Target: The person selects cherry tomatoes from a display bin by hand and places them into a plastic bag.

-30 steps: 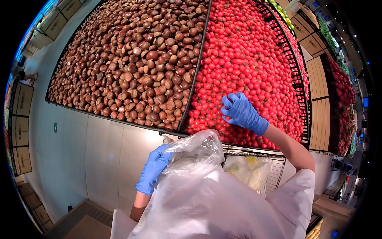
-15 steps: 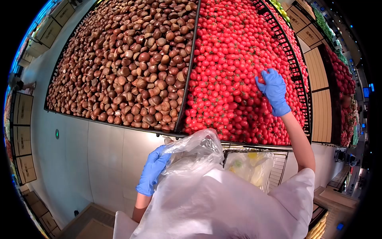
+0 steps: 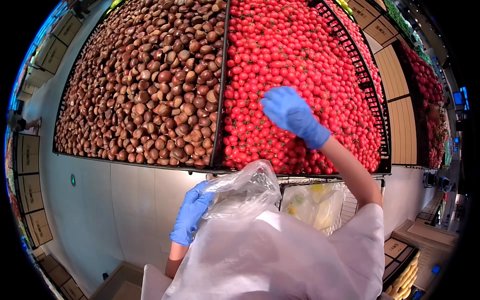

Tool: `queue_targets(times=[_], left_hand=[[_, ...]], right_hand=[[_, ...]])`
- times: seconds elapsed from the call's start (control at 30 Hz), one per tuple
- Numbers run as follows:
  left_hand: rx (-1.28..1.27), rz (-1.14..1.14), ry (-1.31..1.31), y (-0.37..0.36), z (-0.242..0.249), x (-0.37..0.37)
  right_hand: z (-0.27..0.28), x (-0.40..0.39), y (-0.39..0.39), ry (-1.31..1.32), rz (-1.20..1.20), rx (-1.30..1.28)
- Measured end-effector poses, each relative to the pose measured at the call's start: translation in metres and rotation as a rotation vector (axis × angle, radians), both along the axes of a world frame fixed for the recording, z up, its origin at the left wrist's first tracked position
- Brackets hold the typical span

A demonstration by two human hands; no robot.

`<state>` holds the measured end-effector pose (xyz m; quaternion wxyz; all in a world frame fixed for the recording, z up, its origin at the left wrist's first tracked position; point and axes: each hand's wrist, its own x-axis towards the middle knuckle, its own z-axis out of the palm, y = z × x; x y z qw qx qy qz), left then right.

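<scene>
My left hand (image 3: 192, 212), in a blue glove, is closed on the edge of a clear plastic bag (image 3: 245, 192). The bag hangs in front of my white top, its mouth loosely gaping. Over the heap of small red tomatoes (image 3: 280, 55) is my right hand (image 3: 294, 114), also gloved in blue, back upward. Its fingers are bent and drawn together, somewhat blurred. Whatever they hold, if anything, is hidden under the hand.
A black divider (image 3: 220, 85) separates the tomatoes from a heap of chestnuts (image 3: 145, 85). Below the display's front edge, a wire cart (image 3: 350, 207) carries filled plastic bags (image 3: 315, 204). Wood-toned boxes (image 3: 395, 75) stand at the right.
My right hand has moved left across the tomatoes and turned, its fingers now pointing left. My left hand still holds the bag in nearly the same place. The view has shifted slightly.
</scene>
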<state>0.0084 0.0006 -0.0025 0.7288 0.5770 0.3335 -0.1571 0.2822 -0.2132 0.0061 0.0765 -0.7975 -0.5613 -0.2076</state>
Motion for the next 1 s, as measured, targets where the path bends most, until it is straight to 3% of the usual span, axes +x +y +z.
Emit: queue_targets(times=[0.1,0.23,0.27,0.37,0.6,0.73,0.83,1.0], left_hand=[[-0.003,-0.055,-0.032,0.001,0.002,0.002],[0.013,-0.019,-0.026,0.004,0.009,-0.001],[0.012,0.013,0.011,0.004,0.009,-0.003],[0.013,0.030,-0.024,0.006,0.004,-0.007],[0.003,0.008,0.015,0.009,0.008,-0.012],[0.020,0.030,0.016,0.012,0.011,-0.015],[0.024,0.051,0.031,0.013,0.014,-0.017],[0.020,0.021,0.013,0.013,0.007,-0.016]], right_hand=[[-0.023,0.000,0.024,-0.045,0.002,-0.303],[-0.019,0.005,0.005,-0.052,0.045,-0.146],[-0.017,0.004,-0.002,-0.115,-0.107,-0.365],[-0.004,0.004,-0.013,0.021,-0.152,-0.377],[0.005,-0.004,-0.020,0.008,-0.026,-0.343],[0.008,0.004,-0.032,0.004,-0.071,-0.366],[0.012,0.016,-0.040,-0.164,-0.206,-0.180],[0.016,0.043,-0.086,-0.102,-0.355,-0.014]])
